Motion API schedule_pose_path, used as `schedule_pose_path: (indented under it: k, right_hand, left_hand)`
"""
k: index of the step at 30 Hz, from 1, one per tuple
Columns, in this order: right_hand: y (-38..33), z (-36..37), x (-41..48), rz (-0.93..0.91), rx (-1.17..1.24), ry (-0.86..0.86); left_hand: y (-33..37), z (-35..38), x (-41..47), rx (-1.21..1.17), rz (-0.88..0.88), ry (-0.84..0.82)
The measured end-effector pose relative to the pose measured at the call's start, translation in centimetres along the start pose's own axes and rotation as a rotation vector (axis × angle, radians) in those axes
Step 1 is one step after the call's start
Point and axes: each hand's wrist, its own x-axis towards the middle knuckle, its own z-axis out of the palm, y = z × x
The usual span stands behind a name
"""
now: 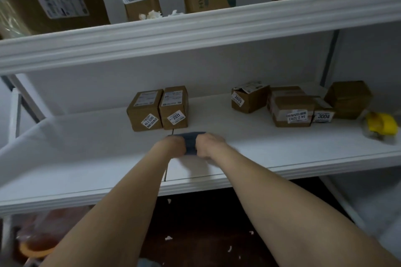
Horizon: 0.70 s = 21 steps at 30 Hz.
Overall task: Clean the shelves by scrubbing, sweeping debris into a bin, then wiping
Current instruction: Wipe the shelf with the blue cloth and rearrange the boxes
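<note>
Wiping, or perhaps scrubbing, looks to be the step in hand: a dark blue cloth point(190, 143) lies bunched on the middle shelf point(282, 158), just near of two small boxes point(174, 107) that stand side by side. The left hand point(173, 144) and right hand point(209, 144) sit close together on either side of it, fingers curled down into the fabric so that each grips an end; the fingertips themselves are hidden. Both forearms reach straight out from below, nearly parallel, wrists low over the board.

The next move probably calls for drawing the cloth along the bare board to left or right, steering round the boxes. White scraps point(168, 238) lie on the dark floor below, and more scraps point(150, 14) sit on the upper shelf, so sweeping seems unfinished.
</note>
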Motion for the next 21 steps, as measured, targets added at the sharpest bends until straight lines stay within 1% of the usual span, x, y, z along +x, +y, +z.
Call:
schedule_pose_path:
  k: [2,5,7,9,12,15,18,20,21]
  right_hand:
    - [1.4,-0.4,-0.7,0.032,-0.018,0.031]
    - [4.4,-1.5,-2.1,0.108,-0.057,0.05]
    - [6.8,-2.3,-3.4,0.167,-0.095,0.064]
    - [9.2,-3.3,-4.9,0.25,-0.144,0.045]
    - [11.6,-4.6,-6.5,0.36,-0.186,-0.029]
    - [11.3,-5.1,-7.1,0.383,-0.22,-0.112]
    - [9.0,-4.6,-6.9,0.34,-0.226,-0.185]
    - [6.7,-4.0,-6.4,0.27,-0.207,-0.17]
    - [5.4,-3.6,-6.1,0.222,-0.188,-0.147]
  left_hand:
    - [1.4,0.0,-0.2,0.001,0.05,-0.015]
    - [6.0,-1.1,-2.1,-0.052,0.121,-0.084]
    - [9.2,-1.5,-2.7,-0.12,0.213,-0.05]
    - [12.2,-1.7,-3.7,-0.175,0.298,-0.013]
    - [15.2,-2.1,-5.2,-0.283,0.361,-0.047]
    - [15.2,-2.0,-5.2,-0.273,0.395,0.007]
    - [13.2,-2.3,-5.6,-0.263,0.408,0.054]
    - [11.1,-2.2,-5.7,-0.19,0.331,0.075]
    - [9.8,-2.2,-5.9,-0.149,0.287,0.059]
